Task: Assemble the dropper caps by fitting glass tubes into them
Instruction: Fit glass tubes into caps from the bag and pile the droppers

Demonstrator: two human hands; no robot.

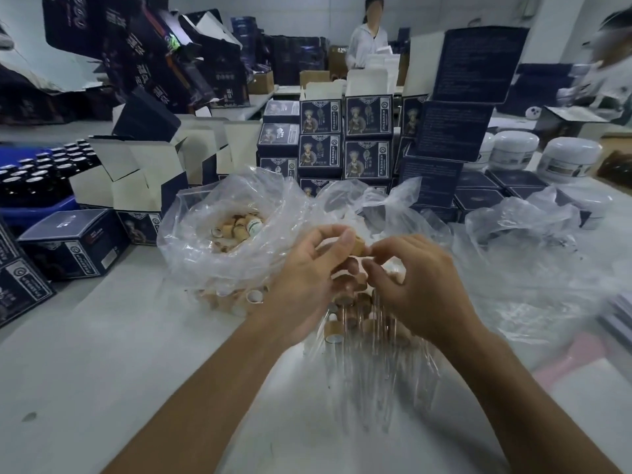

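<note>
Tan cap (358, 245) pinched between left fingers (345, 239).

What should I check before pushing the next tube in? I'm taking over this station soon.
1. Cap held in left hand: ok.
2. Right hand at the cap: ok.
3. Tube in right hand: cannot tell, blurred.
4. Tube lined up with cap opening: cannot tell.
5. Loose caps left in the open bag: ok.
6. Glass tubes close below the hands: ok.

A white table (102, 371) bears plastic bags (212, 241), dark boxes (73, 244) and white jars (571, 159).
</note>
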